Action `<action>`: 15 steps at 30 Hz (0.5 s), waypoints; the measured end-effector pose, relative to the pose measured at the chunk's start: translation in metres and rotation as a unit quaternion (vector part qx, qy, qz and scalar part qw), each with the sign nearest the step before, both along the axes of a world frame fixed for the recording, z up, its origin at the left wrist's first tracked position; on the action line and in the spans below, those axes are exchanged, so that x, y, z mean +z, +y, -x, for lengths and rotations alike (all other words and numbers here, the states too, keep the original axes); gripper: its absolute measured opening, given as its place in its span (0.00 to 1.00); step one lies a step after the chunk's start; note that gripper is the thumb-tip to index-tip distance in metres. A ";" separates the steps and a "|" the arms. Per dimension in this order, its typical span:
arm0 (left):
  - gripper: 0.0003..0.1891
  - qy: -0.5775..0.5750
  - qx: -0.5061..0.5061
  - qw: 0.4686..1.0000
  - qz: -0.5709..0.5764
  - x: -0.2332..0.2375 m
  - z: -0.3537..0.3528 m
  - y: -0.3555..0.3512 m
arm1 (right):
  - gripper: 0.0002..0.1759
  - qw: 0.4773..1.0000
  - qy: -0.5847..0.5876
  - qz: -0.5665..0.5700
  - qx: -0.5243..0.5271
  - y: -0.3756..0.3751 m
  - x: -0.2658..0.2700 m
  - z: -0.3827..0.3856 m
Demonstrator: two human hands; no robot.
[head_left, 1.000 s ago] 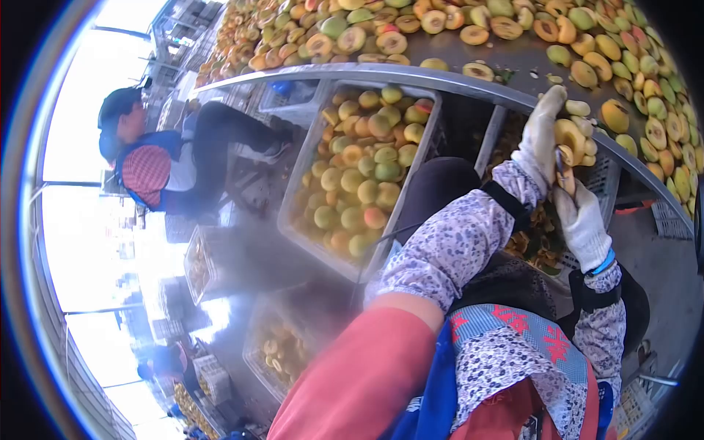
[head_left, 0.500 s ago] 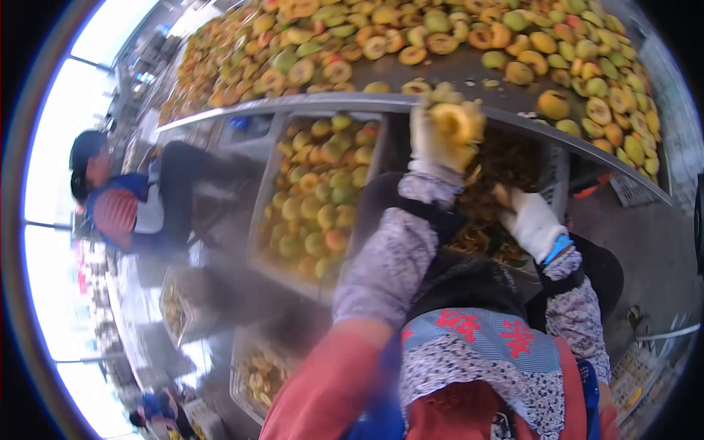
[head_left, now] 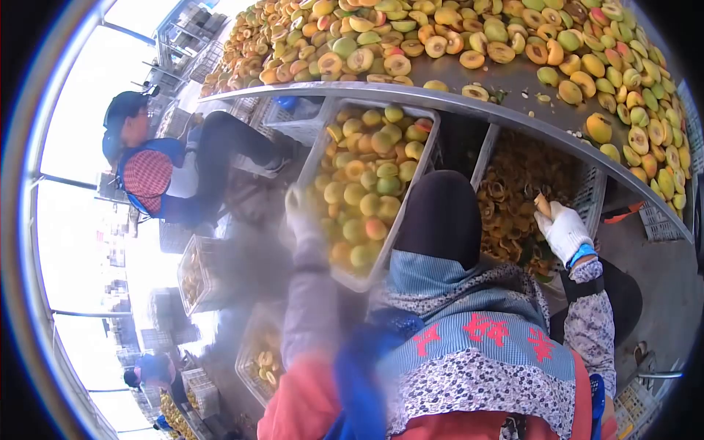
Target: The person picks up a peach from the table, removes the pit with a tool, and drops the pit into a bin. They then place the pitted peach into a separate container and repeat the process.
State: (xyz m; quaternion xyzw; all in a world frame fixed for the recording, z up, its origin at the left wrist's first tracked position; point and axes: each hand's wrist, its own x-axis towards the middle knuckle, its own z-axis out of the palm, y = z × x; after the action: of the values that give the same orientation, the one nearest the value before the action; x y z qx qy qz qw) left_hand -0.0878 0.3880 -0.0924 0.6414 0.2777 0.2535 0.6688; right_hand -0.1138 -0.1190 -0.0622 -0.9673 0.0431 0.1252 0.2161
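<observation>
My left hand (head_left: 301,209), gloved in white and blurred by motion, is beside the left edge of a crate of whole fruit (head_left: 364,281); its fingers are smeared. In my gloved right hand (head_left: 563,229) is a small tool with a wooden handle (head_left: 542,205), held above a crate of pits and scraps (head_left: 513,192). Beyond both crates, halved fruit (head_left: 501,52) lies heaped on a metal table (head_left: 462,73).
A co-worker in a dark cap (head_left: 158,172) sits at the left. Crates of cut fruit (head_left: 198,275) (head_left: 268,359) stand on the floor at lower left. The table's metal rim (head_left: 367,89) curves above the crates. Another person (head_left: 155,369) is farther off.
My left hand has moved from the table edge, where it held a piece of fruit, down and left to the fruit crate's side. The view has shifted. My right hand still holds the tool.
</observation>
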 end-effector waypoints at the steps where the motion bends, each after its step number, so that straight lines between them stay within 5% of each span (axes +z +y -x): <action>1: 0.23 0.118 -0.028 0.971 -0.204 -0.023 0.025 0.008 | 0.20 1.000 -0.002 0.003 -0.004 0.002 0.000 0.000; 3: 0.27 0.239 -0.054 0.801 -0.545 -0.103 0.067 0.045 | 0.20 1.000 -0.003 -0.002 0.004 0.008 -0.002 0.000; 5: 0.28 0.336 -0.027 0.751 -0.568 -0.102 0.071 0.010 | 0.21 1.000 0.002 -0.021 0.018 0.014 -0.006 0.001; 6: 0.32 0.350 -0.066 0.800 -0.483 -0.079 0.069 -0.004 | 0.22 0.999 0.018 -0.026 0.021 0.019 0.007 0.001; 7: 0.35 0.398 -0.172 0.474 -0.767 -0.111 0.080 0.032 | 0.24 0.999 0.006 -0.019 0.037 0.019 0.000 0.001; 8: 0.38 0.376 -0.090 0.760 -0.523 -0.116 0.063 0.039 | 0.23 0.998 -0.005 -0.036 0.051 0.019 0.007 0.001; 9: 0.39 0.428 -0.065 0.708 -0.558 -0.145 0.054 0.069 | 0.23 0.999 0.000 -0.037 0.036 0.018 0.012 0.000; 10: 0.38 0.422 -0.043 0.722 -0.547 -0.123 0.043 0.057 | 0.23 0.998 -0.017 -0.053 0.034 0.015 0.007 -0.002; 13: 0.33 0.235 -0.065 0.826 -0.508 -0.037 -0.021 -0.032 | 0.22 0.998 -0.013 -0.058 0.018 0.006 0.024 -0.005; 15: 0.30 0.080 -0.182 0.884 -0.423 0.022 -0.069 -0.122 | 0.21 0.993 -0.087 -0.075 0.006 -0.002 0.019 -0.004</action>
State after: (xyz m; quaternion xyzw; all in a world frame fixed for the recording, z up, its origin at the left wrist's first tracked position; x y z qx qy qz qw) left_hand -0.0184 0.2662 -0.0701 0.9208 0.0751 0.1679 0.3441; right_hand -0.1096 -0.1206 -0.0434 -0.9560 0.0085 0.0446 0.2898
